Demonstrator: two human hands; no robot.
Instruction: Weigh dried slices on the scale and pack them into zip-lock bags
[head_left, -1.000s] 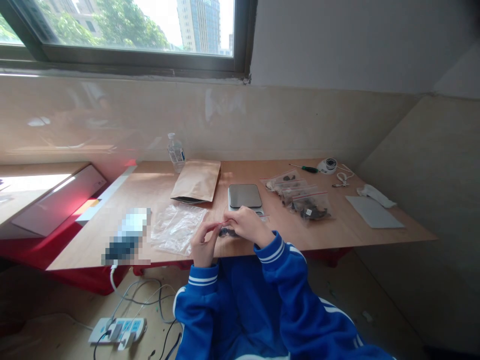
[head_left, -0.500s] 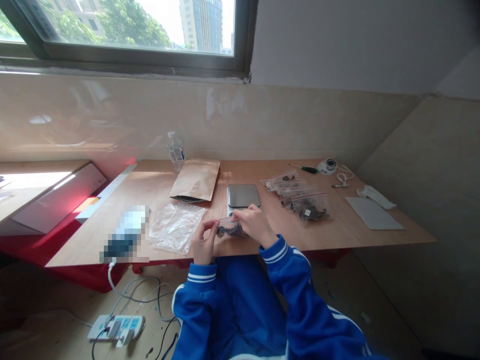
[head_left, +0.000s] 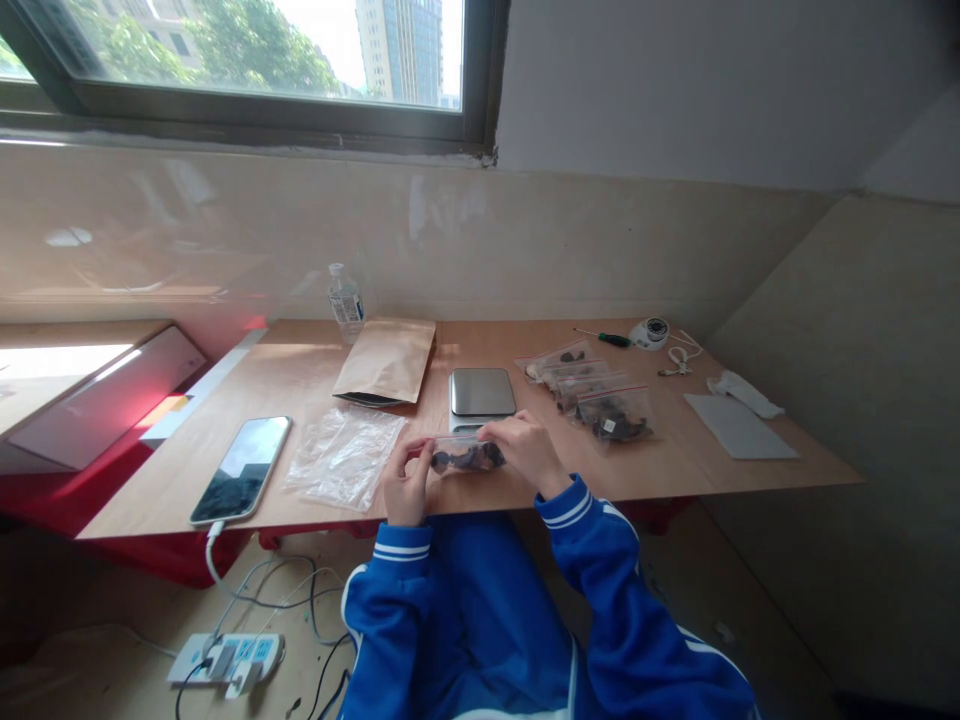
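A small clear zip bag (head_left: 468, 457) with dark dried pieces inside is held just above the near edge of the wooden table (head_left: 675, 470). My left hand (head_left: 405, 485) pinches its left end. My right hand (head_left: 527, 450) pinches its top right edge. Both hands are closed on the bag. Right behind it sits a small silver scale (head_left: 482, 391). A pile of empty clear bags (head_left: 343, 457) lies to the left of my left hand.
Several filled zip bags (head_left: 592, 392) lie to the right of the scale. A brown paper pouch (head_left: 386, 362) and a small bottle (head_left: 344, 301) stand behind. A phone (head_left: 241, 468) on a cable lies left. A screwdriver (head_left: 606, 338), grey sheet (head_left: 739, 426) and power strip (head_left: 225, 657) are around.
The bag has turned from hanging by its red strip to lying level between both hands. My right hand has slid right along its top edge.
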